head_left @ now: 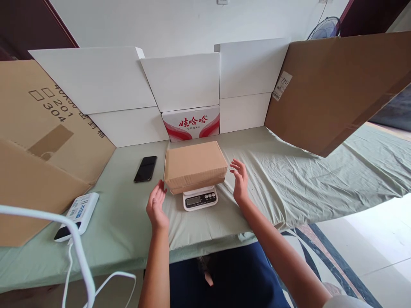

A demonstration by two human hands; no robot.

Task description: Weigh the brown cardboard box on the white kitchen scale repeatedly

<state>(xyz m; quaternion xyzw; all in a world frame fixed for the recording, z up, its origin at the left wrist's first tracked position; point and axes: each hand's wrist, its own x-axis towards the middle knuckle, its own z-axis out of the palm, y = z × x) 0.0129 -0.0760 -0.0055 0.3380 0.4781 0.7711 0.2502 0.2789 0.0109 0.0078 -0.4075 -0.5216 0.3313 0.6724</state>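
A closed brown cardboard box rests on top of a white kitchen scale, whose display and buttons show at the front while the box hides its platform. My left hand is beside the box's lower left corner, palm turned inward and fingers stretched out. On the other side, my right hand is raised by the box's right edge with its fingers apart. Neither hand grips the box. Whether the left fingertips touch its corner, I cannot tell.
A black smartphone lies left of the box on the green cloth. A white device with a cable sits further left. White boxes, a red-and-white carton and large brown cardboard panels stand around the back and sides.
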